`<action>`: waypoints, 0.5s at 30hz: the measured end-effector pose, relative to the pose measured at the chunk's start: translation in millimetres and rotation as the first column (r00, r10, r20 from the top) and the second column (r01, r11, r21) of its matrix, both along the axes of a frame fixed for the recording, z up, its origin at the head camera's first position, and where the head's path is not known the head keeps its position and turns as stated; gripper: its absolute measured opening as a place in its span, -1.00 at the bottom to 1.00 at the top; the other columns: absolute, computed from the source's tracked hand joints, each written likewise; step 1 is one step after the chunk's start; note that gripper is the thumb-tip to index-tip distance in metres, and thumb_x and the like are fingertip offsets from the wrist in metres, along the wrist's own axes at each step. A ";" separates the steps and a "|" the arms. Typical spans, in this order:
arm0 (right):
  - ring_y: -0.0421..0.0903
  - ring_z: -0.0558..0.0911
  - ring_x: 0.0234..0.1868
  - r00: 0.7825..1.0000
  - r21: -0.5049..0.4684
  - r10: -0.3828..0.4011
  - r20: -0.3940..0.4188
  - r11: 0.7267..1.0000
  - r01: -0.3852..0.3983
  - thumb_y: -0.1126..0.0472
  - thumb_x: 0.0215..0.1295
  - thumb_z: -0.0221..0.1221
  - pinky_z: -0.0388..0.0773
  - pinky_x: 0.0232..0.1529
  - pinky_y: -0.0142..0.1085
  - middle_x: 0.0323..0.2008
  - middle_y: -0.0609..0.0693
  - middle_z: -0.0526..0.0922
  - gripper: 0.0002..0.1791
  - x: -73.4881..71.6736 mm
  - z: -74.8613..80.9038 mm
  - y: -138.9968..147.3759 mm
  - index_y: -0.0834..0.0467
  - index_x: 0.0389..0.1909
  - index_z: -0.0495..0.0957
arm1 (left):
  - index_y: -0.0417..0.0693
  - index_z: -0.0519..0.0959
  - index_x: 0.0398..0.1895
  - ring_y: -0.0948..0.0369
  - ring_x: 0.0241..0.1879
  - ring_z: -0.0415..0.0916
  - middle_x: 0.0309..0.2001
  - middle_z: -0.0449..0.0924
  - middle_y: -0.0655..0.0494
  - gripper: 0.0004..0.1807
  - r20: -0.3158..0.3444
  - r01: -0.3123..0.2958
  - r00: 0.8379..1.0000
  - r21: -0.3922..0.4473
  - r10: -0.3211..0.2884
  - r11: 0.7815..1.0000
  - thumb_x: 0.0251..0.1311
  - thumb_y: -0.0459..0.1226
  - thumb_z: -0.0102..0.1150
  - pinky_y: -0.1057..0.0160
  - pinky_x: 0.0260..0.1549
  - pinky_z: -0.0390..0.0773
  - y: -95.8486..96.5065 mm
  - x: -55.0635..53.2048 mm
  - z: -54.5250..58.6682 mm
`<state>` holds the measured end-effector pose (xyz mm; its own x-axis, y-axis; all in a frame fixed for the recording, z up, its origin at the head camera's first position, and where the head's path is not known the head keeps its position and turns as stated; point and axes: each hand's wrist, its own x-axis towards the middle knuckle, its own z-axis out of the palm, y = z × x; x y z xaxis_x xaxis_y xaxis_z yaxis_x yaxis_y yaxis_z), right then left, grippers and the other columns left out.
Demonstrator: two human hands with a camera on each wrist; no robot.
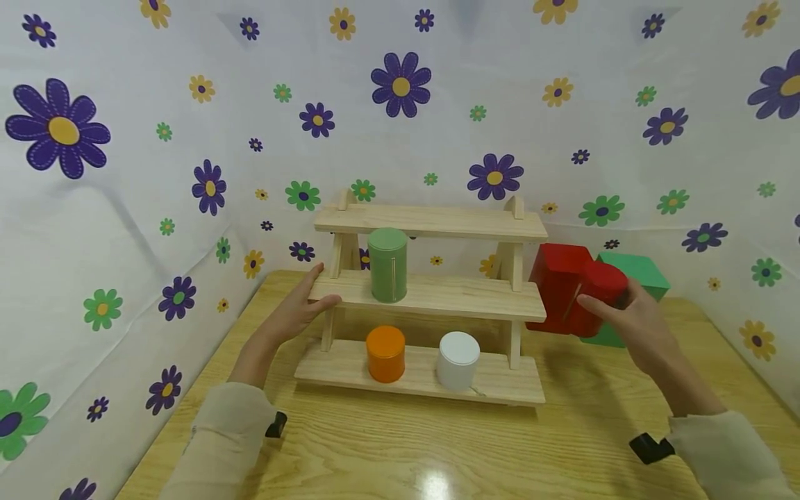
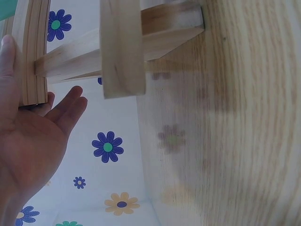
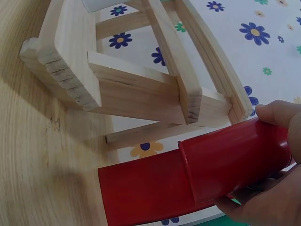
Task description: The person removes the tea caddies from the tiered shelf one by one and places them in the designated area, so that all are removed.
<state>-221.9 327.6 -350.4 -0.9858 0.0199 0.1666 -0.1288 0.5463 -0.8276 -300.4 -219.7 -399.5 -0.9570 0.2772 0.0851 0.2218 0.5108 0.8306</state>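
Note:
A three-tier wooden shelf rack [image 1: 431, 292] stands on the table. My left hand [image 1: 294, 312] grips the left end of its middle shelf; in the left wrist view the thumb lies along the board's edge and the other fingers reach past its end. To the right of the rack, my right hand [image 1: 637, 326] holds a red cylindrical canister [image 3: 235, 155] above the table, in front of a red box [image 1: 558, 281]. A tall green canister [image 1: 388, 267] is upright on the middle shelf. The lowest shelf bears a short orange canister [image 1: 385, 355] and a short white canister [image 1: 457, 362].
A green box [image 1: 637, 272] sits behind the red one at the right. The wood-grain table [image 1: 375, 444] extends in front of the rack. White flowered cloth [image 1: 350, 146] hangs behind and along both sides.

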 end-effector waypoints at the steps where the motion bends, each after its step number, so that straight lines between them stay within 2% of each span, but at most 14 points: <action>1: -0.12 0.44 0.08 1.000 0.001 0.004 0.006 1.000 -0.004 -0.04 0.51 0.21 0.50 -0.11 -0.51 0.31 0.29 0.39 -0.12 -0.3 -1.4 -0.2 0.37 0.55 0.01 | -0.13 -0.29 0.69 -0.25 0.57 -0.07 0.65 -0.22 -0.27 -0.01 -0.002 -0.002 1.000 -0.002 0.002 1.000 0.53 -0.02 0.13 -0.30 0.50 -0.12 -0.2 0.3 0.0; 7: 0.16 0.40 0.21 1.000 0.013 0.018 0.018 1.000 -0.019 -0.04 0.50 0.22 0.49 -0.10 -0.49 0.37 0.41 0.34 -0.09 -1.1 -11.5 0.3 0.39 0.55 -0.01 | -0.12 -0.27 0.69 -0.25 0.54 0.01 0.64 -0.17 -0.28 0.02 -0.006 0.000 1.000 -0.005 0.000 1.000 0.50 0.03 0.14 -0.30 0.50 -0.09 1.3 3.3 1.5; 11: 0.13 0.41 0.20 0.999 -0.001 0.040 0.011 0.999 -0.040 -0.01 0.50 0.23 0.51 -0.13 -0.57 0.37 0.40 0.34 -0.10 -1.9 -17.4 -0.5 0.39 0.55 -0.02 | -0.13 -0.28 0.69 -0.27 0.54 0.00 0.64 -0.19 -0.30 0.01 -0.005 0.005 1.000 0.005 -0.005 1.000 0.51 -0.01 0.15 -0.33 0.48 -0.09 2.3 3.0 3.0; 15: 0.17 0.42 0.21 0.998 -0.023 0.056 0.042 0.998 -0.055 0.02 0.50 0.23 0.51 -0.13 -0.58 0.37 0.42 0.33 -0.10 -3.8 -23.1 -2.3 0.42 0.53 -0.03 | -0.12 -0.27 0.69 -0.26 0.54 -0.01 0.64 -0.19 -0.28 0.01 -0.007 0.004 1.000 0.002 -0.004 1.000 0.50 0.02 0.15 -0.32 0.49 -0.09 1.6 2.7 2.6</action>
<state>-225.7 325.2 -373.5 -0.9918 -0.0317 0.1241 -0.1223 0.5211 -0.8447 -297.7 -218.1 -396.9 -0.9554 0.2804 0.0926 0.2296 0.5081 0.8301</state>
